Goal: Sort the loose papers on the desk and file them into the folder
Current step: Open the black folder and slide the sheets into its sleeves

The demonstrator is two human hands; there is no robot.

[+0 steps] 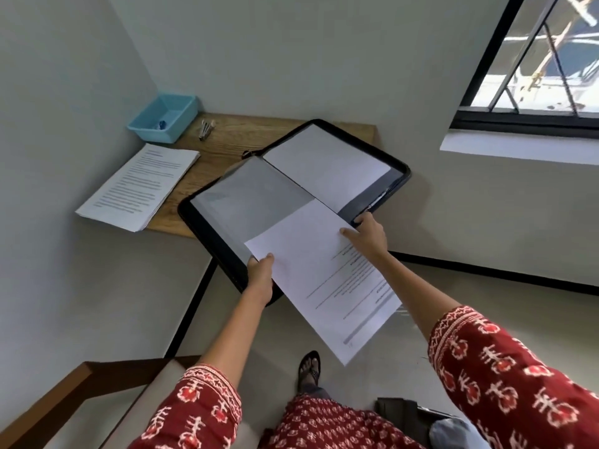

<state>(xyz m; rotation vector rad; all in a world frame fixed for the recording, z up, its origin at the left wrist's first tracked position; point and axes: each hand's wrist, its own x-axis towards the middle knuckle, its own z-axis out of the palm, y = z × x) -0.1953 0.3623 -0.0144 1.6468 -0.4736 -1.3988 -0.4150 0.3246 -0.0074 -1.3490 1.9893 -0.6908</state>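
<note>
Currently the black zip folder point(207, 231) lies open on the wooden desk point(227, 147), its near half hanging off the desk edge toward the person. Far half carries a blank white sheet point(324, 163); near half shows a grey clear sleeve point(256, 196).

Left hand point(259, 280) grips the near edge of the folder, thumb on top pinning the lower-left corner of a printed sheet point(321, 277). So that hand holds both folder rim and paper; fingers under the folder are hidden.

Right hand point(368, 233) rests at the sheet's right edge near the folder's spine end, thumb lying flat on top of the paper. Its fingers are partly behind the edge, so I can't tell if it pinches the sheet or only presses it.

Printed sheet sits half over the grey sleeve, half sticking out past the folder toward the person, text upside down from this view. Can't tell whether its far end is inside the sleeve or just on top.

Stack of printed papers point(139, 186) sits at the left end of the desk, overhanging the edge, well apart from the folder. Blue plastic tray point(162, 119) stands in the back-left corner, small item inside, too blurred to name. Few pens point(205, 128) lie just beside the tray.

Window point(531, 59) with black frame at upper right.
</note>
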